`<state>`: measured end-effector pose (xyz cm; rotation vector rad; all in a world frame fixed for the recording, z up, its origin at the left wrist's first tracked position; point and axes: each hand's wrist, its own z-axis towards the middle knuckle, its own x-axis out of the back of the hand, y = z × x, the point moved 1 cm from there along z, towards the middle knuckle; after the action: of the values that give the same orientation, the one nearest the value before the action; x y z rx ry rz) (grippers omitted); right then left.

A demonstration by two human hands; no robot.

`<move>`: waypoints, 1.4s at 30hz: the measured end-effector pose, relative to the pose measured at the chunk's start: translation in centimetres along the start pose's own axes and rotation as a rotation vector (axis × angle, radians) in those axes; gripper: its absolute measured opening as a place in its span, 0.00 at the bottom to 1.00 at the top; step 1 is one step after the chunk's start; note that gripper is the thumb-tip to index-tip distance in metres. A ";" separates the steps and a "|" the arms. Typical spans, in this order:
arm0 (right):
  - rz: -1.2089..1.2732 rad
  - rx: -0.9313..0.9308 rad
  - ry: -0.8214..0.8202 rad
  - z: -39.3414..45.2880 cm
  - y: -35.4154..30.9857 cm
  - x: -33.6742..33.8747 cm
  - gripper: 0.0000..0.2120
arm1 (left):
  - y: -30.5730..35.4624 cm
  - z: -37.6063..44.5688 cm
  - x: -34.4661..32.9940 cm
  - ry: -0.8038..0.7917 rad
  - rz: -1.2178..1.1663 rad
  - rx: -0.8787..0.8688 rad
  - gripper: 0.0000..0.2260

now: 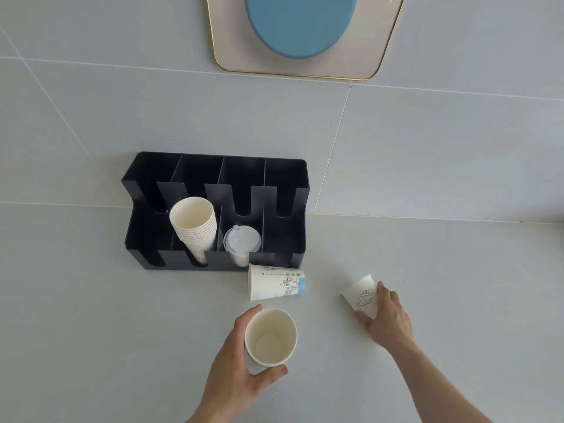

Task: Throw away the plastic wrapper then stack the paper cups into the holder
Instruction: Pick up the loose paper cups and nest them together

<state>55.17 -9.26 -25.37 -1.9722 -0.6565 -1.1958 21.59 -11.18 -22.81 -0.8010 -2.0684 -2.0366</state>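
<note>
A black cup holder [283,236] with several compartments stands against the wall. A stack of white paper cups [195,230] leans in its second compartment from the left. My left hand [241,370] grips an upright, empty paper cup [270,337] near the front. My right hand [387,315] closes around a small printed paper cup [360,296] lying tilted on the counter to the right. A third printed paper cup [274,282] lies on its side just in front of the holder. No plastic wrapper is in view.
Clear plastic lids and cups [242,242] sit in the holder's third compartment. The grey counter [91,331] meets a tiled wall [427,148] behind. A gold-rimmed panel with a blue disc [300,25] hangs on the wall above.
</note>
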 end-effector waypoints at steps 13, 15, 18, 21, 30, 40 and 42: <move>0.827 0.622 -0.082 -12.9 -13.1 6.2 0.50 | -0.3 0.9 0.2 -0.008 -0.010 0.004 0.46; 0.738 0.655 -0.144 -13.4 -13.5 4.3 0.57 | -0.3 0.9 0.2 -0.008 -0.016 0.011 0.44; 0.600 0.667 -0.197 -13.5 -13.1 1.5 0.55 | -0.1 0.9 0.3 0.012 -0.002 0.006 0.42; 0.462 0.711 -0.248 -12.8 -12.0 -0.3 0.56 | -0.2 1.4 0.3 0.014 0.019 -0.021 0.44; 0.347 0.680 -0.223 -11.9 -11.8 -1.3 0.44 | -0.9 1.4 -0.1 -0.004 0.030 -0.002 0.45; 0.442 0.555 -0.135 -10.5 -10.6 -1.2 0.33 | -1.1 -0.1 0.6 0.016 0.053 0.018 0.48; 0.367 0.533 -0.012 -9.0 -10.5 -1.4 0.25 | -1.5 -0.3 1.2 0.051 0.052 0.035 0.47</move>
<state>42.17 -10.08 -20.58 -1.5584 -0.5216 -0.6964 19.80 -11.09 -23.56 -0.7796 -2.0286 -1.9678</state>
